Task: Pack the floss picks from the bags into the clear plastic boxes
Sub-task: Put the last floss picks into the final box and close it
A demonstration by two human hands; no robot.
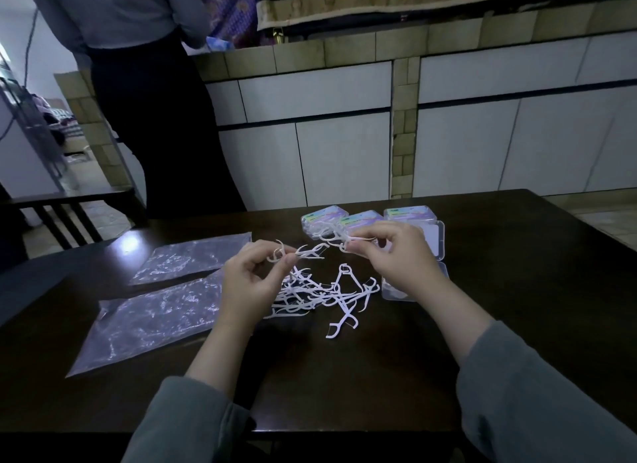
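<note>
Dark wood table [499, 290] carries two flat plastic bags [158, 311] at the left, with a standing person [144, 94] beyond. Left hand [246, 283] pinches a few floss picks [300, 252] above the loose white pile [324, 293]. Right hand [396, 252] pinches another bunch, covering part of the open clear box [436, 242]; three boxes [410, 214] behind look closed, perhaps already filled.
</note>
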